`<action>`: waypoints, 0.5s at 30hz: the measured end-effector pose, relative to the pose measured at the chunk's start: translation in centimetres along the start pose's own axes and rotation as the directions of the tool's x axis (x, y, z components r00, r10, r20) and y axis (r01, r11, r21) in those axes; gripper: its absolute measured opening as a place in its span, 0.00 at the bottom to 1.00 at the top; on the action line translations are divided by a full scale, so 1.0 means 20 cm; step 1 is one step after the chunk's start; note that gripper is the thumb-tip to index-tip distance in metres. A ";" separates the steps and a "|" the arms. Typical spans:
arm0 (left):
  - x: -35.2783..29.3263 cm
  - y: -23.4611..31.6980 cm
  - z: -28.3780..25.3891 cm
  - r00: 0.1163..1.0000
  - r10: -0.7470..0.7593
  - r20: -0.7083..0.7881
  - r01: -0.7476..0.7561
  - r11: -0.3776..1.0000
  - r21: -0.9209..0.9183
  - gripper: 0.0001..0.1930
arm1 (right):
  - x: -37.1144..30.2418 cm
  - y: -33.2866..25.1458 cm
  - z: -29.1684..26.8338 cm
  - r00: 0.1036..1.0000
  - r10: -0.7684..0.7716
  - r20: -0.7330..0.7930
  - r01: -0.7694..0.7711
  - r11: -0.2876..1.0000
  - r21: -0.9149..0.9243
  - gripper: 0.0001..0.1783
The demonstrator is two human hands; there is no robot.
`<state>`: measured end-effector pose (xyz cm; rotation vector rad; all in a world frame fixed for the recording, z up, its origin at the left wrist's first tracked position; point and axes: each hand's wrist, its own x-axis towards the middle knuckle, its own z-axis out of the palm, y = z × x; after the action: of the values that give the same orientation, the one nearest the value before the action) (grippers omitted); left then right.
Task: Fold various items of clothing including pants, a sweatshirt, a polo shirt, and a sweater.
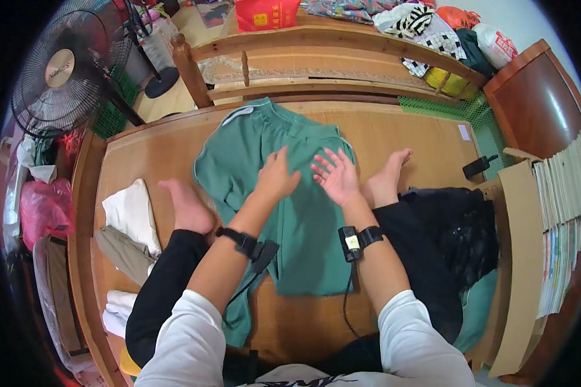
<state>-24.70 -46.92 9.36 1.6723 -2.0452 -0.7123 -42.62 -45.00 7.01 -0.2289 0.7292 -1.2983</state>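
Observation:
Green trousers (313, 238) with white side piping lie spread on the wooden bed board between my legs, waistband at the far end. One trouser leg lies fairly straight toward me; the other is bent out to the left. Over the upper part of the trousers is my left hand (279, 175), fingers stretched and thumb apart, holding nothing. To its right, my right hand (337, 177) is turned palm up with fingers spread, also empty. Whether either hand touches the cloth I cannot tell. Each forearm wears a black strap with a small device and cable.
Folded white cloth (134, 209) and khaki cloth (124, 253) lie left of my leg. Dark clothing (465, 232) lies at right, near a black device (478, 168). A fan (61, 68) stands far left; stacked books (558, 219) and a wooden rail (342, 40) border the bed.

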 end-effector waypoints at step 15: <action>-1.15 -0.63 -0.30 0.684 -0.630 0.368 0.479 0.768 0.425 0.37 | -0.86 1.18 0.16 0.761 0.551 -0.342 -0.624 0.475 -0.621 0.24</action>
<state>-6.67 -27.22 6.64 2.5870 -2.0108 -1.1848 -23.46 -23.13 2.73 -0.4888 1.2542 -0.2918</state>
